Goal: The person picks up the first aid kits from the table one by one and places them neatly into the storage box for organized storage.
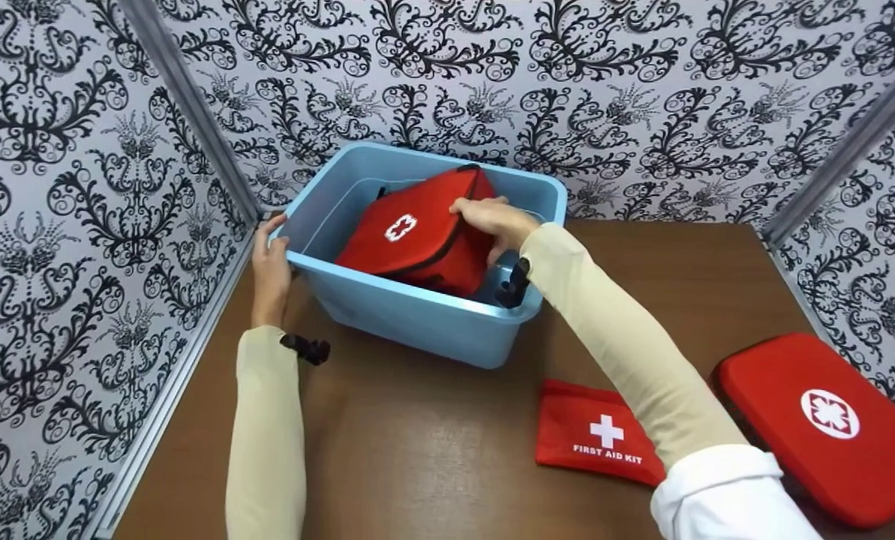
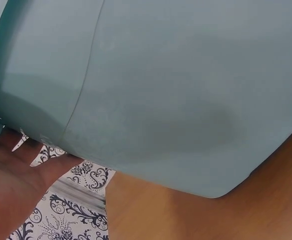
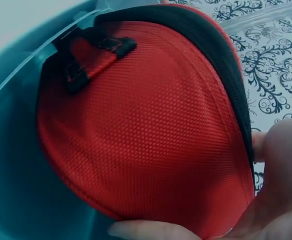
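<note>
A red bag [image 1: 376, 251] with black zip trim and a white emblem lies tilted inside a light blue plastic bin [image 1: 409, 324]. My right hand [image 1: 498, 219] grips the bag's right end, thumb on one side and fingers on the other; part of the hand is hidden by the bag. Up close in the right wrist view, the bag's end panel [image 3: 150, 125] shows a small strap loop [image 3: 98, 57]. At the bin's left end my left hand [image 1: 270, 262] holds the rim. In the left wrist view its fingers [image 2: 23, 145] lie at the bin's edge.
A flat red pouch [image 1: 593, 435] marked FIRST AID KIT lies on the brown table [image 1: 417, 450], partly under the right forearm. At the far right is a red hard case [image 1: 815, 457] with a white round emblem. Patterned walls [image 1: 612, 97] stand behind and at both sides.
</note>
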Action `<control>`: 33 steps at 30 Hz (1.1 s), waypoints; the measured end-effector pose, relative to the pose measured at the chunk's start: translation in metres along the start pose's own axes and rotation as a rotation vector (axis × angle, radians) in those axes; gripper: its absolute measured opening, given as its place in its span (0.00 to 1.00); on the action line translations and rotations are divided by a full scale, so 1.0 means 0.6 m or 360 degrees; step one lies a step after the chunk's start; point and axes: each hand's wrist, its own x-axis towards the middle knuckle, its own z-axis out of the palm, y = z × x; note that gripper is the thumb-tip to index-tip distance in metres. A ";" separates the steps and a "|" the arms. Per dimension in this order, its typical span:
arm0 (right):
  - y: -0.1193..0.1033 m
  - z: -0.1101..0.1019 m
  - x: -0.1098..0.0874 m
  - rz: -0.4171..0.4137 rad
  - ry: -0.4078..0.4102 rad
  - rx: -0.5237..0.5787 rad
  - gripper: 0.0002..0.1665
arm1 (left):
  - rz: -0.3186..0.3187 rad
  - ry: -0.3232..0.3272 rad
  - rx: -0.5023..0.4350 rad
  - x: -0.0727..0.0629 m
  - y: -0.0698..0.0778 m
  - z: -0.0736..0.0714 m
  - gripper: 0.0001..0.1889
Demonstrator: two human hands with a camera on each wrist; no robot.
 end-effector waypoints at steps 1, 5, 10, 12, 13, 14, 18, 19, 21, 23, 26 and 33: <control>0.000 0.002 0.001 0.0004 0.0012 -0.0011 0.45 | -0.0004 -0.0001 -0.0002 0.000 0.000 0.002 0.26; 0.003 0.016 0.007 0.0051 0.0012 -0.0012 0.52 | -0.0047 0.0013 -0.0031 -0.003 -0.002 0.002 0.26; 0.006 0.031 0.018 0.0104 0.0021 -0.0032 0.57 | -0.0054 0.0021 -0.0040 -0.006 -0.005 0.000 0.26; 0.006 0.034 0.021 0.0094 -0.0004 -0.0059 0.59 | -0.0045 0.0029 -0.0032 -0.006 -0.006 -0.001 0.26; 0.006 0.034 0.023 0.0083 -0.0019 -0.0072 0.60 | -0.0043 0.0033 -0.0021 -0.006 -0.006 -0.002 0.26; 0.006 0.035 0.026 0.0073 -0.0033 -0.0079 0.60 | -0.0039 0.0034 -0.0019 -0.007 -0.006 -0.003 0.26; 0.007 0.034 0.034 0.0055 -0.0064 -0.0088 0.59 | -0.0054 0.0034 0.0004 -0.006 -0.004 -0.002 0.26; 0.007 0.033 0.036 0.0059 -0.0071 -0.0085 0.59 | -0.0055 0.0037 0.0011 -0.006 -0.003 -0.001 0.26; 0.006 0.033 0.041 0.0076 -0.0071 -0.0062 0.59 | -0.0051 0.0035 0.0016 -0.005 -0.002 0.000 0.26; 0.005 0.034 0.046 0.0083 -0.0080 -0.0070 0.58 | -0.0041 0.0036 0.0014 -0.004 0.000 0.001 0.26; 0.000 0.037 0.053 0.0074 -0.0059 -0.0083 0.54 | -0.0023 0.0043 -0.0011 -0.001 0.001 0.002 0.26; -0.018 0.030 0.053 0.0079 -0.0110 -0.0128 0.45 | -0.0043 0.0069 -0.0032 0.004 0.004 0.008 0.27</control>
